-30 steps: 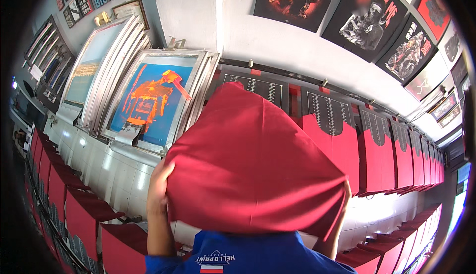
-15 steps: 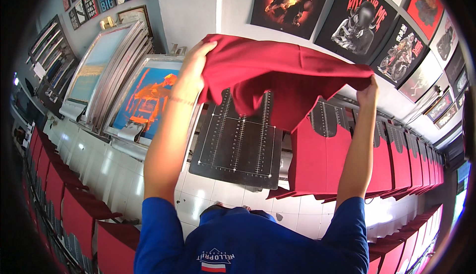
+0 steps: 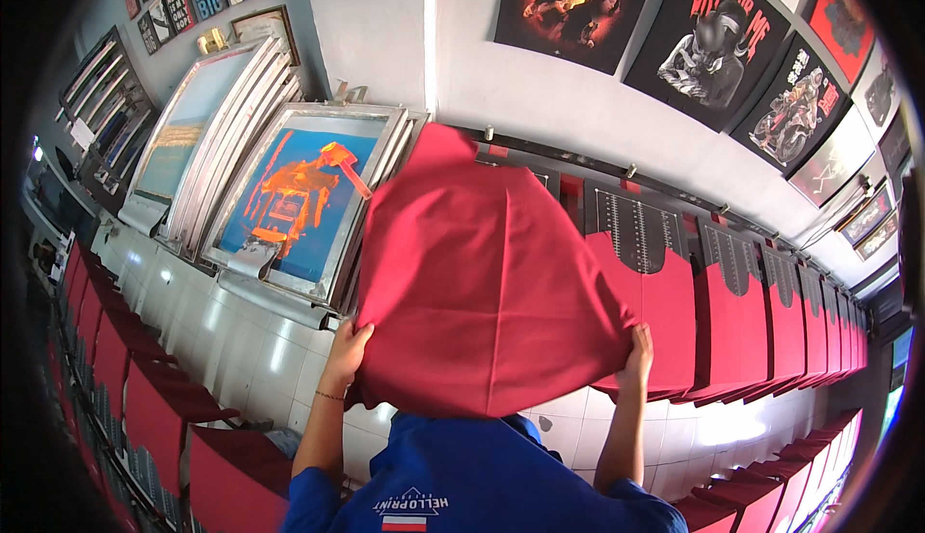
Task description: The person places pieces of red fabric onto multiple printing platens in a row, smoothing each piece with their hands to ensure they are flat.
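Observation:
A wide dark red fabric panel [image 3: 482, 292] is spread between my two hands, with a crease down its middle and a billow in its cloth. My left hand [image 3: 351, 348] is closed on its near left edge, and my right hand [image 3: 636, 352] pinches its near right edge. Beneath the panel, the black printing board of this station is hidden. To the right, another board [image 3: 636, 229] with white ruler marks carries a red fabric panel [image 3: 660, 311] with a curved neckline cut.
A long row of boards with red panels [image 3: 742, 331] runs off to the right. More red panels [image 3: 159, 408] lie at lower left and lower right. On the left lean framed printing screens [image 3: 207, 128], one with orange ink [image 3: 294, 200] on blue mesh. Printed posters [image 3: 713, 41] hang on the wall.
Both hands have come down and toward me, drawing the red panel from its raised, bunched position to lie spread over the black board, which showed before.

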Demonstrator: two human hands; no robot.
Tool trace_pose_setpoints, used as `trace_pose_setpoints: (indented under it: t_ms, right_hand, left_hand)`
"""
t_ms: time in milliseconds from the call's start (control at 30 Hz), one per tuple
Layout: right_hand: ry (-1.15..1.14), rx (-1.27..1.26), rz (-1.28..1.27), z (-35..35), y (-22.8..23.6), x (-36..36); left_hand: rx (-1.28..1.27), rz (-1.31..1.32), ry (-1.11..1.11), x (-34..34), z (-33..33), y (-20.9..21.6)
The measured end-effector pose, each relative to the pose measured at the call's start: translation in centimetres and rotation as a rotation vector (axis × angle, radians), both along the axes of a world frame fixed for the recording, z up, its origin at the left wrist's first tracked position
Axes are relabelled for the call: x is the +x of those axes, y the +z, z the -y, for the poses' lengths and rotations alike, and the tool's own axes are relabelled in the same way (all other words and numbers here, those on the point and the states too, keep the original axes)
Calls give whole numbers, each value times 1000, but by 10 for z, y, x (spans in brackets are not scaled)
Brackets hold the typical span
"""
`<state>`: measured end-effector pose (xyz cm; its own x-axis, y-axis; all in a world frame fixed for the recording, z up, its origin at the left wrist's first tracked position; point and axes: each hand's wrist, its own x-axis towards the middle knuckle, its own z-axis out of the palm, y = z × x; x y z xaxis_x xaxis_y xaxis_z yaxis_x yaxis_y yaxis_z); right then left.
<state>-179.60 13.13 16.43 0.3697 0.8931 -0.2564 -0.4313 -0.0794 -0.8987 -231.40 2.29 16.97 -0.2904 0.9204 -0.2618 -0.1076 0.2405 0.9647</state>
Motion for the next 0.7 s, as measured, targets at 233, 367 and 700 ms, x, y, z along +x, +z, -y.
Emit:
trace_pose_setpoints:
  t_ms: [233, 367, 700]
  right_hand:
    - [250, -155, 300, 105, -131, 10]
    - [444, -447, 280, 136, -138, 5]
    - [673, -751, 504, 204, -188, 15]
  left_hand:
    - [-271, 21, 192, -39, 71, -125]
    - [-356, 207, 215, -58, 98, -151]
    - [-627, -258, 325, -75, 181, -222]
